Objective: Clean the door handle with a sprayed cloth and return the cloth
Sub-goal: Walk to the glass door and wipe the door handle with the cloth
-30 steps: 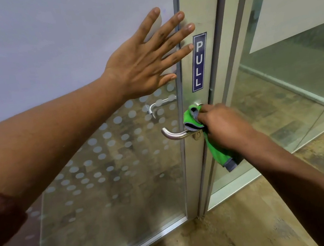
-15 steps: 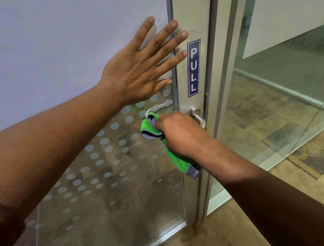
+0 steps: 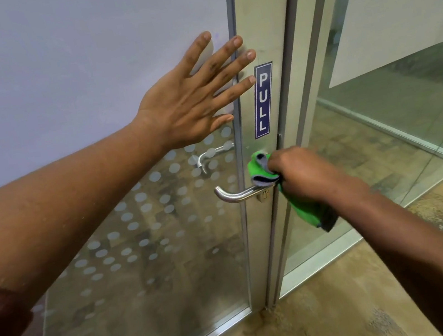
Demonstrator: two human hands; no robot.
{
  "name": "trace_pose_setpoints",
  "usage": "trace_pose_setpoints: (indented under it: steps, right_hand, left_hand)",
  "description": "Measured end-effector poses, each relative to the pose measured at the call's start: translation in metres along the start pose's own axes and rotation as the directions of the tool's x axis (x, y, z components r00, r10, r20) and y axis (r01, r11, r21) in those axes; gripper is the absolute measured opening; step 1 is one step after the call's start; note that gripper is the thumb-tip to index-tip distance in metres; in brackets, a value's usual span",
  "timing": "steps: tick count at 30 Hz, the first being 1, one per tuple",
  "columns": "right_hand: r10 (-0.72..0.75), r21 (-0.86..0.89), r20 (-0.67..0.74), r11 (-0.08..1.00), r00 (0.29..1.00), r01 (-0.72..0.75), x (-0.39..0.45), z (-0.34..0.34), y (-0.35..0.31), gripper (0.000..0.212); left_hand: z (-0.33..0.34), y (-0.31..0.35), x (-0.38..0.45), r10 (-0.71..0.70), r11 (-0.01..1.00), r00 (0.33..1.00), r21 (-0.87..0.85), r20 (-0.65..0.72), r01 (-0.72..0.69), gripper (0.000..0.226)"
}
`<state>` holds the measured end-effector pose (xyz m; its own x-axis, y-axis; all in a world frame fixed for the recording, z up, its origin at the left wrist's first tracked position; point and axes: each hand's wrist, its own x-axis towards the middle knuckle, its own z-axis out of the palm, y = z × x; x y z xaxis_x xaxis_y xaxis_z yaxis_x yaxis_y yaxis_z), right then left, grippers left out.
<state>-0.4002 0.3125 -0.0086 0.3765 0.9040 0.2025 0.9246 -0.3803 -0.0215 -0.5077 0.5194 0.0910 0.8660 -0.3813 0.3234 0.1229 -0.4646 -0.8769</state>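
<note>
A frosted glass panel with a dotted band filled the left of the frame. Mottled brown flooring was seen at lower right, a glass partition at right.

Inner end of the door handle hidden behind green cloth, right hand's fingers curled out of sight, both arms cropped by frame edges

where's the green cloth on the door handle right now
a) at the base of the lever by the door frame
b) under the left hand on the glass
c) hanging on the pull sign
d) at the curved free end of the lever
a: the right hand grips the green cloth at the base of the door handle, whose curved free end is bare.
</note>
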Motion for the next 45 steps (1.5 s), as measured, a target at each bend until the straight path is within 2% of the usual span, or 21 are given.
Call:
trace_pose_setpoints:
  steps: [2,5,8,17,20,22,24,26,27,29,31,32,34,36,38,42,45]
  right_hand:
    - [0.075,0.019,-0.015,0.997,0.997,-0.074,0.005,-0.004,0.017,0.025]
    - [0.100,0.047,0.005,0.994,0.995,-0.100,0.009,-0.002,0.024,0.026]
    - [0.082,0.045,0.032,0.995,0.996,-0.083,0.005,0.010,0.022,0.030]
    - [-0.018,0.050,-0.055,0.999,0.998,0.021,-0.012,0.014,-0.011,0.022]
    - [-0.055,0.154,-0.074,0.986,0.996,0.066,-0.012,0.014,-0.037,0.019]
    - [-0.059,0.332,-0.055,0.940,0.997,0.074,-0.013,0.015,-0.053,0.016]
    - [-0.011,0.543,-0.055,0.839,0.998,0.039,-0.016,0.018,-0.058,0.014]
    - [0.110,0.698,-0.038,0.714,0.993,-0.052,-0.021,0.022,-0.056,0.013]
    - [0.166,0.775,-0.016,0.625,0.986,-0.093,-0.025,0.022,-0.055,0.018]
    - [0.259,0.928,0.041,0.347,0.965,-0.133,-0.032,0.021,-0.052,0.032]
    - [0.329,0.990,0.085,0.078,0.941,-0.117,-0.040,0.019,-0.049,0.040]
    - [0.360,0.996,0.091,-0.010,0.928,-0.094,-0.044,0.018,-0.047,0.040]
    - [0.410,0.992,0.091,-0.119,0.907,-0.046,-0.052,0.015,-0.042,0.036]
    - [0.444,0.983,0.089,-0.182,0.891,-0.008,-0.062,0.011,-0.038,0.033]
    - [0.477,0.972,0.093,-0.232,0.874,0.023,-0.072,0.006,-0.034,0.031]
    - [0.543,0.951,0.090,-0.296,0.835,0.090,-0.093,-0.007,-0.023,0.029]
    - [0.587,0.944,0.072,-0.301,0.806,0.135,-0.107,-0.017,-0.008,0.030]
  left_hand:
    - [0.001,0.000,0.000,0.001,1.000,1.000,0.000,-0.007,-0.001,0.072]
    - [0.002,0.000,0.001,0.005,1.000,1.000,0.005,-0.006,-0.005,0.072]
    - [0.003,0.000,0.001,0.002,1.000,1.000,0.003,0.000,-0.002,0.072]
    - [0.001,0.000,-0.001,-0.005,1.000,1.000,0.006,0.011,0.005,0.073]
    - [-0.001,-0.001,-0.002,-0.002,1.000,1.000,0.002,0.022,0.002,0.072]
    - [-0.001,0.000,-0.004,0.008,1.000,0.999,-0.006,0.033,-0.008,0.071]
    - [0.000,0.001,-0.009,0.017,1.000,0.999,-0.023,0.044,-0.016,0.070]
    - [-0.001,0.004,-0.016,0.014,0.999,0.998,-0.046,0.056,-0.012,0.070]
    - [-0.003,0.006,-0.018,0.008,0.997,0.998,-0.073,0.058,-0.004,0.070]
    - [-0.009,0.008,-0.019,-0.032,0.983,0.998,-0.178,0.047,0.040,0.068]
    - [-0.017,0.014,-0.019,-0.104,0.955,0.994,-0.276,0.029,0.108,0.066]
    - [-0.021,0.020,-0.019,-0.138,0.941,0.990,-0.310,0.022,0.138,0.065]
    - [-0.030,0.033,-0.019,-0.197,0.906,0.980,-0.380,0.015,0.188,0.063]
    - [-0.040,0.048,-0.017,-0.283,0.827,0.959,-0.500,0.028,0.259,0.061]
    - [-0.052,0.063,-0.013,-0.372,0.694,0.926,-0.644,0.063,0.323,0.060]
    - [-0.074,0.096,0.001,-0.473,0.336,0.860,-0.863,0.193,0.378,0.057]
    - [-0.091,0.124,0.020,-0.495,0.043,0.812,-0.925,0.309,0.379,0.057]
